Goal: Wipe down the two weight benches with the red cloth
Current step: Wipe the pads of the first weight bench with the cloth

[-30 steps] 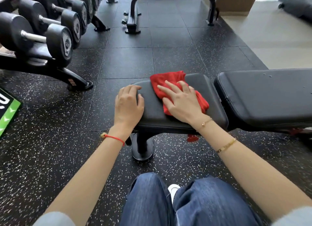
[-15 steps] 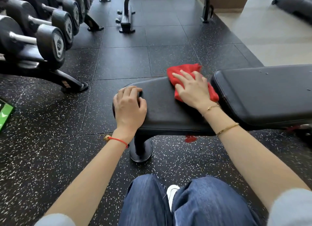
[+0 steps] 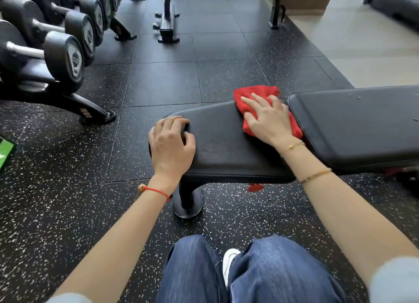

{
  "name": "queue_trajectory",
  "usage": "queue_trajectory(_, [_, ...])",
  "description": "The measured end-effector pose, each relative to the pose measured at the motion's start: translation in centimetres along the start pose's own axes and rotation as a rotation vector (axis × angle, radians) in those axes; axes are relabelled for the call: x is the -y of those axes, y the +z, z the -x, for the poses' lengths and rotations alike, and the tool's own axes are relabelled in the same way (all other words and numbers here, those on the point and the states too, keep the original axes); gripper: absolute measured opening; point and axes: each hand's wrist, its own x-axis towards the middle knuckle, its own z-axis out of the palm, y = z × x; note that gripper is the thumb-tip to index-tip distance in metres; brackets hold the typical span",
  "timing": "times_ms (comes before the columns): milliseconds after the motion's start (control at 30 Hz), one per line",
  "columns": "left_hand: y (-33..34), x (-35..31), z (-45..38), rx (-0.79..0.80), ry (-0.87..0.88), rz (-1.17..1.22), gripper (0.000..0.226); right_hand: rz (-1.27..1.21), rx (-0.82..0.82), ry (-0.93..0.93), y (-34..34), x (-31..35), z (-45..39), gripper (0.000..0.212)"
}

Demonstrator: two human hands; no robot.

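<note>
A black weight bench stands across in front of me, with a short seat pad [image 3: 226, 144] on the left and a long back pad [image 3: 358, 126] on the right. The red cloth [image 3: 256, 94] lies bunched at the seat pad's right end, by the gap between the pads. My right hand [image 3: 267, 119] presses flat on the cloth with straight, spread fingers. Over the seat pad's left end my left hand [image 3: 171, 144] rests, its fingers curled round the rim. A second black bench [image 3: 167, 19] stands at the far top; only its legs and base show.
A rack of black dumbbells [image 3: 56, 51] lines the left side, its foot [image 3: 97, 117] reaching toward the bench. A green mat edge [image 3: 5, 151] shows at far left. The speckled rubber floor [image 3: 163, 80] gives way to pale flooring [image 3: 367, 44] at right. My knees [image 3: 249, 273] are below.
My right hand has slid the red cloth rightward along the seat pad to its right end. The left hand has stayed on the pad's left end.
</note>
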Motion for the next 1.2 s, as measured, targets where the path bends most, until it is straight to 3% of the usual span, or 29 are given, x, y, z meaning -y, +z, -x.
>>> queue_trajectory(133, [0.0,0.0,0.0,-0.004,0.001,-0.005,0.03,0.002,0.053,-0.256,0.8,4.2,2.4,0.049])
queue_trajectory(233, [-0.1,0.1,0.0,0.001,0.002,0.01,0.03,-0.028,0.049,-0.367,0.5,3.5,6.3,0.05])
queue_trajectory(333, [-0.1,0.3,0.0,-0.006,0.01,0.021,0.029,-0.055,-0.009,-0.303,-0.2,0.4,7.3,0.05])
queue_trajectory(500, [-0.1,0.2,0.0,-0.009,0.003,0.028,0.028,-0.043,-0.023,0.036,-0.5,-2.0,1.6,0.046])
queue_trajectory(633, [-0.1,0.1,0.0,-0.011,-0.002,0.035,0.028,0.017,0.011,-0.083,0.4,2.3,0.2,0.048])
queue_trajectory(833, [-0.2,0.1,0.1,0.012,-0.003,0.019,0.03,-0.017,0.016,-0.347,0.3,3.2,7.5,0.05])
queue_trajectory(1000, [-0.2,0.1,0.2,0.002,0.002,0.028,0.029,-0.044,-0.068,-0.131,-0.3,-1.9,6.9,0.048])
queue_trajectory(1100, [-0.1,0.0,0.2,-0.012,-0.003,0.014,0.029,-0.04,-0.03,0.027,-0.3,-2.3,2.9,0.047])
queue_trajectory(1200, [-0.1,-0.2,0.3,-0.005,-0.009,0.009,0.029,0.001,0.016,-0.025,0.0,0.0,0.6,0.048])
